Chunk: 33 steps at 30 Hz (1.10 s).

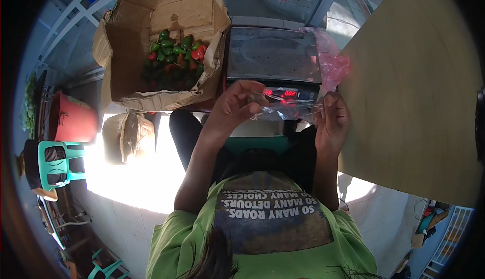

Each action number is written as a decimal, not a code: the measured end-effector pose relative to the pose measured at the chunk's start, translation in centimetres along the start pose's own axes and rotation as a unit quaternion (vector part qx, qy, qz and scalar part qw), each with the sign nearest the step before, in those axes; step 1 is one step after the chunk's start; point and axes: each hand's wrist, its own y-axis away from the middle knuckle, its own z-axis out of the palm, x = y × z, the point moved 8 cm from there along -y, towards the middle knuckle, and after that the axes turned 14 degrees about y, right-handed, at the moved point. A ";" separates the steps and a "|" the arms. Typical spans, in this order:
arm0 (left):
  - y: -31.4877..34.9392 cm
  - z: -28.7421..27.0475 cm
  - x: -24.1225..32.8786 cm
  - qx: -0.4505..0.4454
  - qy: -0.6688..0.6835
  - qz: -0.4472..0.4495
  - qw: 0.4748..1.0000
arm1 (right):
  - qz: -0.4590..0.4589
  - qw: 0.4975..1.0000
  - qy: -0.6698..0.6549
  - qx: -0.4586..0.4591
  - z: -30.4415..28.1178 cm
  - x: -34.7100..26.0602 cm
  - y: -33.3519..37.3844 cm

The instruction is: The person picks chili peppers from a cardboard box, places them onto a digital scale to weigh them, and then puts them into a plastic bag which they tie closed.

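Observation:
A clear plastic bag (290,111) is stretched between my two hands. My left hand (236,105) has thumb and fingers closed on its left end. On the other end, my right hand (332,115) pinches the film between thumb and fingertips. Right behind the bag stands a digital weighing scale (273,57) with a flat metal platform and a lit red display, partly seen through the film. To the left of the scale, an open cardboard box (179,14) holds several green and red peppers (177,57).
Pink plastic bags (331,62) hang at the scale's right side. A large tan board (414,97) fills the right. On the left are a red bucket (73,118), a smaller cardboard box (136,137) and a teal plastic chair (50,165).

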 end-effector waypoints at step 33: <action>-0.3 0.4 0.2 0.038 -0.100 0.079 0.991 | -0.030 0.985 0.121 -0.123 -0.4 0.2 0.3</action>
